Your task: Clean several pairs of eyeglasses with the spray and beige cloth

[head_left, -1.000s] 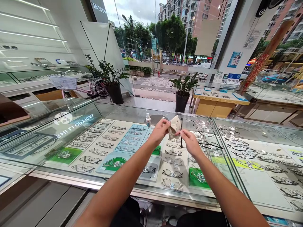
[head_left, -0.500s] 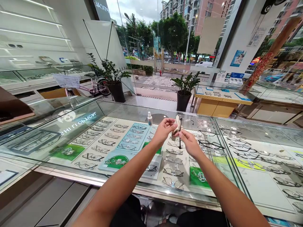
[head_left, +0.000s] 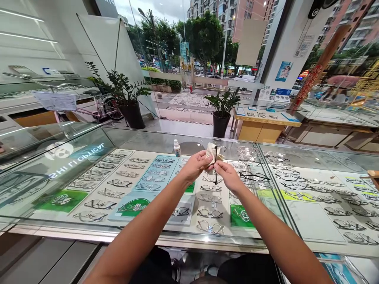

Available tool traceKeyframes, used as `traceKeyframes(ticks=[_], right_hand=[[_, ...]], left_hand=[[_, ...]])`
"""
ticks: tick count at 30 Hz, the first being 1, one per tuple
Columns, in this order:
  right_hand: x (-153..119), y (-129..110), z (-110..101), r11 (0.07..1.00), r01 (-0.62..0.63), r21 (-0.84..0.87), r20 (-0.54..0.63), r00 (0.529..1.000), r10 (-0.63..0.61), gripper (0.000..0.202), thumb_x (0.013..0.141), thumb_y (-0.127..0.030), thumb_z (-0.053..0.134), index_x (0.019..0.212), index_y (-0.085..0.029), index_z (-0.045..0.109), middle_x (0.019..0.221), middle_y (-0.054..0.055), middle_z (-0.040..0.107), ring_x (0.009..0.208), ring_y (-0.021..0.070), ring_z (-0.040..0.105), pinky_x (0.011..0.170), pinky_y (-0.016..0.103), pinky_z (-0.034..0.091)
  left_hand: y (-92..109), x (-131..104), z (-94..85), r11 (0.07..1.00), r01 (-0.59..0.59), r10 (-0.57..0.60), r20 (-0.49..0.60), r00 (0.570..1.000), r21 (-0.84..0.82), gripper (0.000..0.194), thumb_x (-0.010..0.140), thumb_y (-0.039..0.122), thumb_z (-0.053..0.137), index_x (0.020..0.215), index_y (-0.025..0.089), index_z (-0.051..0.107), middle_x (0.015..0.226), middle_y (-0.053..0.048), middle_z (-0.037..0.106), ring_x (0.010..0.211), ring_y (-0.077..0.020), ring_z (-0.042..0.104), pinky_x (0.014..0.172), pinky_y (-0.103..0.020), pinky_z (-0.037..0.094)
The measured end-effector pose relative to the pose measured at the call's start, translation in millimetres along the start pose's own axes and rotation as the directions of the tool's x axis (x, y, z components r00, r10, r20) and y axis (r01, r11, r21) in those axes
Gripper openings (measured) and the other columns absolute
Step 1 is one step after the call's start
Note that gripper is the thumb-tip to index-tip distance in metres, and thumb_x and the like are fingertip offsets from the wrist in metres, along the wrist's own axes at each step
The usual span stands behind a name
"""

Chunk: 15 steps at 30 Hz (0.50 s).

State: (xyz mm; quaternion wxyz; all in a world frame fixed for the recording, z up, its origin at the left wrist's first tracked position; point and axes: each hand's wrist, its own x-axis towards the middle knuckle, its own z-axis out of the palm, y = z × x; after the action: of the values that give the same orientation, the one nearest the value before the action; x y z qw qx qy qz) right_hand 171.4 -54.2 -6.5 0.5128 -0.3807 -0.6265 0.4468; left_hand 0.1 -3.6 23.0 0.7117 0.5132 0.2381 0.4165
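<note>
Two hands raised over the glass surface [head_left: 154, 138] of an optical display case. Left hand [head_left: 194, 167]: fingers closed on a pale cleaning cloth [head_left: 211, 153], bunched against a pair of black-framed glasses [head_left: 216, 165]. Right hand [head_left: 226, 175]: fingers pinched on the same glasses, one temple hanging straight down below the grip. Both hands meet above the middle of the case (nothing between them and the camera).

Just beyond the hands, on the glass: a small white spray bottle [head_left: 177, 148], upright, beside a dark round pad [head_left: 191, 148]. Another black frame [head_left: 254, 175] lies to the right. Beneath the glass: rows of spectacles on pale trays [head_left: 124, 183], with green cards [head_left: 241, 216]. Farther back: two potted plants [head_left: 220, 112] before the shop window.
</note>
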Motion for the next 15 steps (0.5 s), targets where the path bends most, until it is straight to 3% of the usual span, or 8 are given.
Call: traceKeyframes(ticks=[7, 15], right_hand=[[1.3, -1.7, 3.1, 0.997, -0.044, 0.064, 0.031, 0.999, 0.042, 0.06, 0.091, -0.082, 0.066, 0.089, -0.023, 0.077, 0.098, 0.006, 0.077, 0.109, 0.0265, 0.066, 0.109, 0.041, 0.046], [1.1, -0.5, 4.4, 1.0, 0.001, -0.024, 0.092, 0.996, 0.001, 0.059, 0.097, -0.079, 0.061, 0.092, -0.023, 0.079, 0.103, 0.007, 0.077, 0.112, 0.027, 0.066, 0.113, 0.042, 0.043]], left_hand=[[1.3, 0.5, -1.3, 1.0, 0.012, -0.012, 0.06, 0.998, -0.002, 0.053, 0.071, 0.049, 0.098, 0.1, 0.013, 0.074, 0.062, 0.004, 0.055, 0.056, -0.0065, 0.044, 0.056, -0.022, 0.031], [-2.5, 1.3, 1.9, 0.999, -0.022, 0.024, -0.031, 0.999, 0.035, 0.059, 0.072, 0.063, 0.094, 0.095, 0.012, 0.075, 0.052, 0.006, 0.047, 0.048, -0.0062, 0.038, 0.052, -0.023, 0.023]])
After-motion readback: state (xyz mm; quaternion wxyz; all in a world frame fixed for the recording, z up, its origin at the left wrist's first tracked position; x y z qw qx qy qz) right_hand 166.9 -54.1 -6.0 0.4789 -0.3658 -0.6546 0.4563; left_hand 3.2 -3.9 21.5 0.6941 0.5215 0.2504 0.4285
